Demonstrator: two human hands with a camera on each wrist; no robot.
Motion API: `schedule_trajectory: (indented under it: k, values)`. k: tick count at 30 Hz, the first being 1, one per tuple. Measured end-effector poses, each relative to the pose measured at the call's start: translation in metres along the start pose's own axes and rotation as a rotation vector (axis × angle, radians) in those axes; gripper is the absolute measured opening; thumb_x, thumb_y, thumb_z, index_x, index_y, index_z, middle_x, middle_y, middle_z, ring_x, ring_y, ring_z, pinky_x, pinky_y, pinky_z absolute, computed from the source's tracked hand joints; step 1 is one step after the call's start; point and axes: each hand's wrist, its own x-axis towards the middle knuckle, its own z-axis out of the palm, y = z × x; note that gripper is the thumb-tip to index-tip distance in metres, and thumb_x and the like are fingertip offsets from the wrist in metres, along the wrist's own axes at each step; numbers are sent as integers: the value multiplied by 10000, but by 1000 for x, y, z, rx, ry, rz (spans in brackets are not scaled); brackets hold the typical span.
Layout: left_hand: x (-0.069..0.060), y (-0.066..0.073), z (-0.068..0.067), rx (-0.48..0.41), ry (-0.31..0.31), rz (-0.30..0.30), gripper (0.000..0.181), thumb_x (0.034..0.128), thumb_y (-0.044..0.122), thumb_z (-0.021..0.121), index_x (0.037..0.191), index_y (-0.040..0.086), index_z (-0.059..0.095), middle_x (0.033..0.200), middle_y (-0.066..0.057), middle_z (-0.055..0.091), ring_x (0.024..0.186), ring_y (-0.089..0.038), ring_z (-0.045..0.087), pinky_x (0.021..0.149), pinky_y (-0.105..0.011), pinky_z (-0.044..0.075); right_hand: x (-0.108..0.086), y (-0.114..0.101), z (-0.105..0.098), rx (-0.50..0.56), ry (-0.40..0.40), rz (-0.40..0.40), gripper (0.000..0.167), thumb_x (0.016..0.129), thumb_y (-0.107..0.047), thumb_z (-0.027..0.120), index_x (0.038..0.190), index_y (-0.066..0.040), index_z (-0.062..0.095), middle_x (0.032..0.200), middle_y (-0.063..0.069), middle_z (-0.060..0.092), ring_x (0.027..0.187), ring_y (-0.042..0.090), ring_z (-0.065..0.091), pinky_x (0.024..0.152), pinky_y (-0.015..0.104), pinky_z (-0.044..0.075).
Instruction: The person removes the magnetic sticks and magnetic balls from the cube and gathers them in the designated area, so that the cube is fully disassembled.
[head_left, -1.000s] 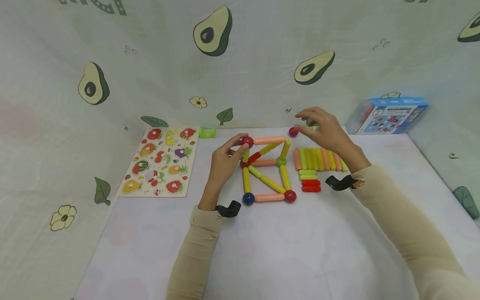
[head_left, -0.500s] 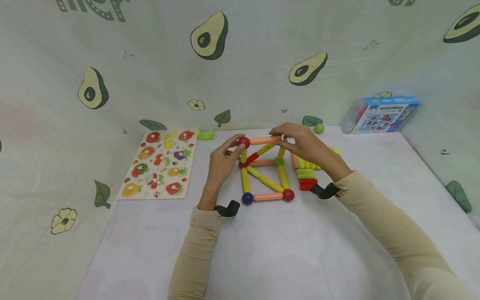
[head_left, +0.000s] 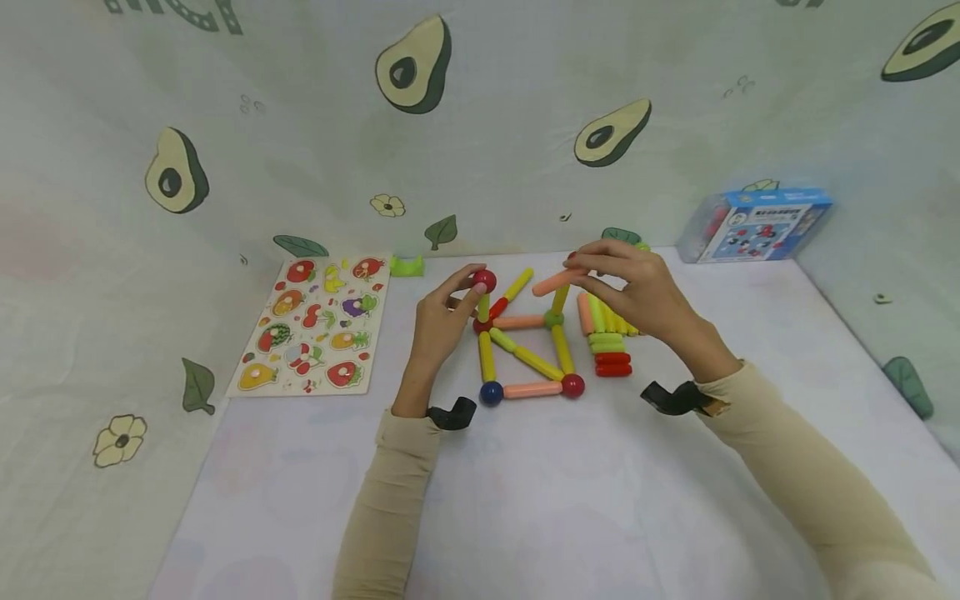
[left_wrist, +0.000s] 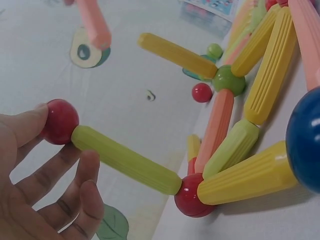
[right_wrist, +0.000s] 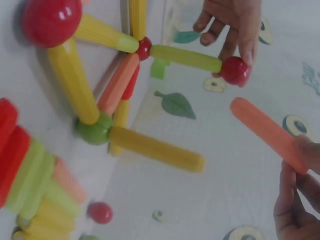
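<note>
Pink, the stick [head_left: 557,281] stood clear of the upper red ball [head_left: 486,280] in the head view — half a second earlier it had reached across to it — leaving the top edge of the frame [head_left: 534,362] unbridged. The right hand [head_left: 633,283], raised over the worktop [head_left: 570,492], pinched it by one end. In the left wrist view, the left hand [left_wrist: 40,185] held that ball between thumb and fingers, the others loosely bent, atop a lime stick [left_wrist: 127,160]. In the right wrist view, the yellow stick [right_wrist: 157,149] on the green ball [right_wrist: 95,128] had a bare tip.
</note>
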Motion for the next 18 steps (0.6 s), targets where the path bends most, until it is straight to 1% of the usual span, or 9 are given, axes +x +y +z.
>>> schedule_trajectory:
  k: [2,6,9,11,14,18]
  values:
    - [0,1,0,3,5,10,397,977,422,634,1355,299,635,1220,-43,680,805,-329,685,627,-300,496,-8,0,-9,10,19,53,369,748,78,824,1095,-26,755,1061,74,699,929,218,646,849,102,459]
    - [1,2,-1,4,14,18,392,976,411,637,1350,293,639,1219,-43,683,795,-318,687,631,-303,490,-26,3,-22,4,17,152,351,772,62,818,1098,-52,761,1056,47,697,886,188,627,777,134,481]
    - [1,1,-1,4,4,19,398,975,416,640,1354,296,636,1221,-44,683,802,-327,688,633,-301,489,-42,6,-30,-16,24,198,343,778,43,821,1099,-65,765,1046,35,696,842,158,607,746,128,466]
    - [1,1,-1,3,-1,19,401,973,415,643,1356,298,634,1223,-44,681,805,-333,686,632,-300,490,-52,9,-35,-41,34,215,341,771,47,825,1090,-56,765,1040,45,698,824,145,600,741,117,453]
    - [0,1,0,5,-1,17,398,973,415,643,1354,303,634,1220,-38,682,804,-320,687,630,-300,492,-67,17,-44,-106,49,257,329,777,34,826,1089,-44,759,1049,70,696,822,161,596,741,93,422]
    - [0,1,2,-3,-6,15,384,976,403,645,1347,303,639,1212,-35,683,813,-341,685,629,-302,490,-88,33,-54,-226,80,369,273,824,-20,810,1090,-32,750,1040,99,689,828,230,610,744,80,381]
